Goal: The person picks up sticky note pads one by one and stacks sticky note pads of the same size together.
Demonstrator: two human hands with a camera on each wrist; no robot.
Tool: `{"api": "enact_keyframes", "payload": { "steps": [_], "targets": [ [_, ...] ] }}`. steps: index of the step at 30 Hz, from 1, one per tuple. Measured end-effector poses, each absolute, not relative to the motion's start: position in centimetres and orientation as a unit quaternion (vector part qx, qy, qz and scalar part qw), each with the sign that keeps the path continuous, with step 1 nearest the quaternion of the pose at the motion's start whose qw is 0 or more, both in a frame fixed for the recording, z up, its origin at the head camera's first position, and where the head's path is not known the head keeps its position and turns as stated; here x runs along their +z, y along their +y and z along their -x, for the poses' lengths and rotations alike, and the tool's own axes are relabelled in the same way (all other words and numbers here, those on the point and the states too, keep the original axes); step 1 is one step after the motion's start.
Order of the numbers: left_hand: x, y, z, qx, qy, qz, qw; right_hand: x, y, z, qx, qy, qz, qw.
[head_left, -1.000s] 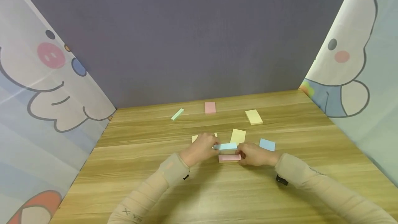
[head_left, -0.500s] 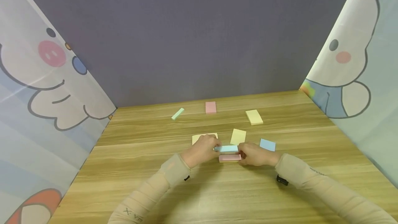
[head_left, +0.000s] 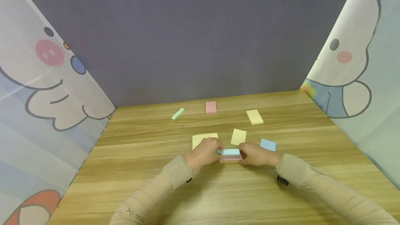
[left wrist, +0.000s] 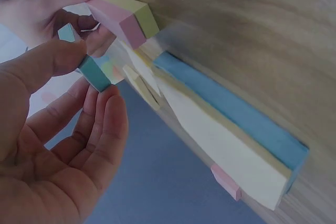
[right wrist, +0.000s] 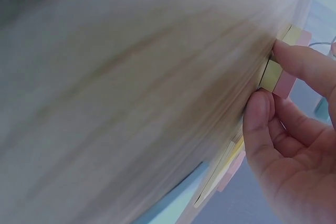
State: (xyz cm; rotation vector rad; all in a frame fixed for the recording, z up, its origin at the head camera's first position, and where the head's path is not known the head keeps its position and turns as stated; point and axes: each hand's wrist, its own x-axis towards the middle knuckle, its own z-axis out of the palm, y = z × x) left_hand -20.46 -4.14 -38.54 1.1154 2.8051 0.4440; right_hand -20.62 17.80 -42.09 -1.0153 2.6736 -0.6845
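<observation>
My left hand (head_left: pixel 204 152) pinches a small light-blue sticky-note pad (head_left: pixel 230 152) between thumb and fingers; in the left wrist view this narrow pad (left wrist: pixel 94 73) looks teal. It is held just above and behind a pink-and-yellow stack of narrow sticky-note pads (head_left: pixel 230 159). My right hand (head_left: pixel 257 155) pinches the right end of that stack on the table. In the right wrist view the yellow pad (right wrist: pixel 270 75) lies against the table and the pink pad (right wrist: pixel 285 84) is on top. A gap shows between the blue pad and the stack in the left wrist view.
Beyond my left hand lies a larger cream pad (head_left: pixel 200 138) on a blue one (left wrist: pixel 236 116). A small yellow pad (head_left: pixel 239 136) and a blue pad (head_left: pixel 268 144) lie nearby. Farther back are a green strip (head_left: pixel 178 114), a pink pad (head_left: pixel 210 107) and another yellow pad (head_left: pixel 254 117).
My left hand has brought the light-blue pad down and nearer to the pink-and-yellow stack, narrowing the gap seen from above. My right hand has stayed on the stack.
</observation>
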Motion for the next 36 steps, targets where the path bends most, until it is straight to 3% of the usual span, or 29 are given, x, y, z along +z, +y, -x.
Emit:
{"api": "enact_keyframes", "payload": {
  "steps": [36],
  "targets": [
    [-39.7,-3.9,20.4,0.132,0.918,-0.372,0.034,-41.9,17.6,20.5,-0.227,0.905,0.346,0.099]
  ]
}}
